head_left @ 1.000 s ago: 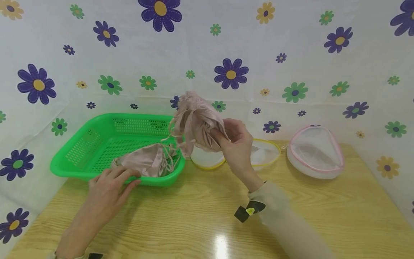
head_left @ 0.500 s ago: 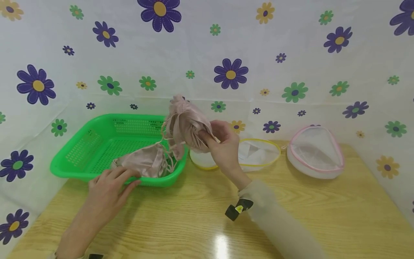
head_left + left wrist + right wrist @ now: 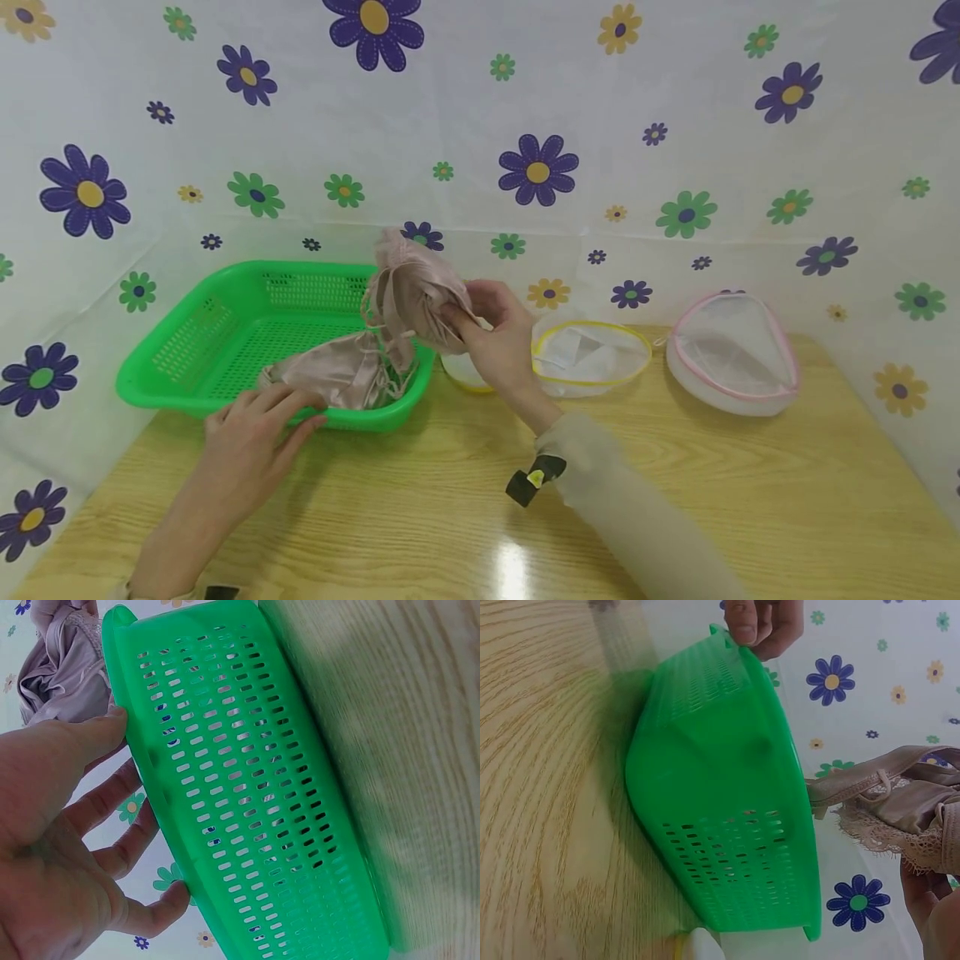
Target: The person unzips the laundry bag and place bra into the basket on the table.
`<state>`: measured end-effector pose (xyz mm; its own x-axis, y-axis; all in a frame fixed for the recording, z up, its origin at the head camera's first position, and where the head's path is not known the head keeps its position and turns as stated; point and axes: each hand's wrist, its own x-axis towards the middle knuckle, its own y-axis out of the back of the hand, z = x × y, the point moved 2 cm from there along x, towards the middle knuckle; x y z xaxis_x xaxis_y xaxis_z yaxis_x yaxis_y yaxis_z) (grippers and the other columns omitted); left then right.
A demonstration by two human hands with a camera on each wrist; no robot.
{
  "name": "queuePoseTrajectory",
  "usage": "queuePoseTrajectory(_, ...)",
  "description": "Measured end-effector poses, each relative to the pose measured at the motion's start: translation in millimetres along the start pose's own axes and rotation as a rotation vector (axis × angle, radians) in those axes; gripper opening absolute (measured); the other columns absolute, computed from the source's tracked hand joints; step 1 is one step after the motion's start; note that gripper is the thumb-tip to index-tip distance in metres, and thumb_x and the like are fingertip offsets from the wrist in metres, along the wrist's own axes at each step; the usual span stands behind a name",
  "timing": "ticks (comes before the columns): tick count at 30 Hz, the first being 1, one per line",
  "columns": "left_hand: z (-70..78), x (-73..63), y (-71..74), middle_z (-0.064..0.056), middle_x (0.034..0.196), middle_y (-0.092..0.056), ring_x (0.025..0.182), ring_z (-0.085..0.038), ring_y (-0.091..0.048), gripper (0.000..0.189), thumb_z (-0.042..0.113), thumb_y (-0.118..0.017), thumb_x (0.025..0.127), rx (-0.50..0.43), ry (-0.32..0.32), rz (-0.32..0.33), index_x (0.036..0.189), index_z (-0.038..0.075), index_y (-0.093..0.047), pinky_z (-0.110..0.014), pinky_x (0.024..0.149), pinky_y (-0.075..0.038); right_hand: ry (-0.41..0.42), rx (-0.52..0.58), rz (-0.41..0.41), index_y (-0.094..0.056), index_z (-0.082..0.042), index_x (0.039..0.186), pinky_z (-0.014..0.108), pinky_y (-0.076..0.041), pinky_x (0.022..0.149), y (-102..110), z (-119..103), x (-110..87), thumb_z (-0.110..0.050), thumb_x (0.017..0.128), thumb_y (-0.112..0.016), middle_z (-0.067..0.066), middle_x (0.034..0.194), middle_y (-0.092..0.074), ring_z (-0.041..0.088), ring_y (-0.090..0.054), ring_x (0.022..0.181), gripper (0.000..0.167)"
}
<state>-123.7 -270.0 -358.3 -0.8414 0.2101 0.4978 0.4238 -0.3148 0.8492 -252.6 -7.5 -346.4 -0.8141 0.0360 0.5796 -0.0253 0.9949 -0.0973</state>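
In my right hand (image 3: 498, 337) I pinch a bunched pinkish-beige satin garment (image 3: 420, 292) with lace trim and thin straps. It hangs over the right end of a green plastic basket (image 3: 187, 333), with its straps trailing down to the rim. A second satin garment (image 3: 337, 367) of the same colour lies inside, at the basket's front right. My left hand (image 3: 251, 437) grips the front rim between thumb and fingers. The right wrist view shows the held garment's lace edge (image 3: 881, 832) and a strap reaching toward the basket.
White mesh bags with yellow rims stand behind my right hand; one yellow-rimmed bag (image 3: 588, 354) is partly behind another shape. A white mesh bag with a pink rim (image 3: 731, 358) sits farther right on the wooden table (image 3: 675, 483). A flowered cloth (image 3: 465, 108) hangs behind.
My right hand has moved left and slightly down with the satin garment, bringing it closer over the basket. My left hand has stayed on the rim.
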Motion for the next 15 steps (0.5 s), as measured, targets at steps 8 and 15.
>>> queuePoseTrajectory(8,0.0,0.1,-0.3,-0.006,0.11,-0.071,0.101,-0.04,-0.063,0.021,0.015,-0.08,0.086,-0.004,0.005,0.001,0.105,0.02,-0.071,-0.072,0.076,-0.044,-0.013,-0.052,-0.02,-0.067,0.001,0.11,0.034,-0.061,0.086,-7.1,4.4,-0.9,-0.002,0.086,-0.08,0.02,0.105,-0.073,0.023,-0.072,0.091,0.028)
queuePoseTrajectory(15,0.0,0.1,0.0,-0.007,0.11,-0.071,0.102,-0.041,-0.063,0.021,0.015,-0.079,0.086,-0.004,0.004,-0.003,0.106,0.019,-0.071,-0.072,0.076,-0.044,-0.037,-0.103,-0.038,-0.068,0.0,0.107,0.019,-0.056,0.078,-15.5,7.9,-2.5,-0.003,0.085,-0.081,0.019,0.1,-0.074,0.022,-0.072,0.088,0.026)
